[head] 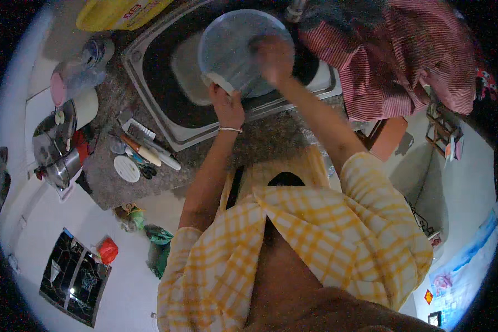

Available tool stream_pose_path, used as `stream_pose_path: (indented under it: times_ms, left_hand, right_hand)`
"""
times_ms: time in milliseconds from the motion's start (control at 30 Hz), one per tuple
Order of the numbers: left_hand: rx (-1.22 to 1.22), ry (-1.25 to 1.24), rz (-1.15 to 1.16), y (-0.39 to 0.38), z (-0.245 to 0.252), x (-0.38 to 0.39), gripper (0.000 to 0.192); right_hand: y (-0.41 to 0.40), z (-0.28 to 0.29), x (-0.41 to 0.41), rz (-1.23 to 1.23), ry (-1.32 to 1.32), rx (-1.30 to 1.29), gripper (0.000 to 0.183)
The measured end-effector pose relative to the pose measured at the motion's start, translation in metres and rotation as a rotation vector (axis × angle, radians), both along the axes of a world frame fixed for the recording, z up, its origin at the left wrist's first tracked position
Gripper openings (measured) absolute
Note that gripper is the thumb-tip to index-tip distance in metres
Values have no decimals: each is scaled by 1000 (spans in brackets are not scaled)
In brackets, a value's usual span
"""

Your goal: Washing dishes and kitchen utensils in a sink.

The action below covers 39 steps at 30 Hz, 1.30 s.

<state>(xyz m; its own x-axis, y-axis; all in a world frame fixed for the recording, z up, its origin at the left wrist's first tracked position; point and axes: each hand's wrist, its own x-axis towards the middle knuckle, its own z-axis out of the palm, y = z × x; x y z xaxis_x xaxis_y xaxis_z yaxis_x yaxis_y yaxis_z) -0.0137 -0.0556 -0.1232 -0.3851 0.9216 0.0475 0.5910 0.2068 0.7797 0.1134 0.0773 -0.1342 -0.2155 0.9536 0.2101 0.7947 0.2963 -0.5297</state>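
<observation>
A round translucent plastic basin (232,39) is tilted over the sink (157,79). My left hand (228,108), with a thin white band at the wrist, grips its near left rim, where a pale curved piece (218,81) shows under the fingers. Motion blurs my right hand (277,60), which is at the right side of the basin's inside. Something dark shows at its fingertips, too blurred to name, and whether the fingers hold it is unclear. In the sink, left of the basin, a pale rounded shape (189,68) is partly covered by it.
Left on the stone counter (157,189) lie a grater (140,128), knives (162,153), scissors (148,171) and a white slotted disc (127,169). Metal pots (60,166) stand farther left. A red striped cloth (377,74) hangs at right; a faucet (295,10) rises behind the sink.
</observation>
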Motion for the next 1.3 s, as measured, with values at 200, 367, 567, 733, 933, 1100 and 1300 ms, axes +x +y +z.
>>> stream_pose_path:
  times_ms: [200,367,567,733,933,1100,1300]
  left_hand:
    - [-19,26,-49,1,13,7,30]
    - [-218,-349,63,13,15,-9,29]
    - [-460,-778,162,27,33,-16,47]
    - [-155,150,-69,-19,1,7,52]
    - [-123,-293,38,-4,-23,-3,41]
    - [-25,79,-49,-17,-5,8,36]
    - [-192,49,-52,-11,-4,23,42]
  right_hand:
    - [7,-12,-7,347,161,-86,31]
    - [-25,-38,-9,315,2,146,29]
    - [18,14,16,169,-228,-130,29]
    - [-43,38,-22,378,-113,-13,29]
    - [19,2,5,261,-79,-186,22]
    - [-39,64,-30,448,-32,36,22]
    - [33,-6,12,268,-184,-21,25]
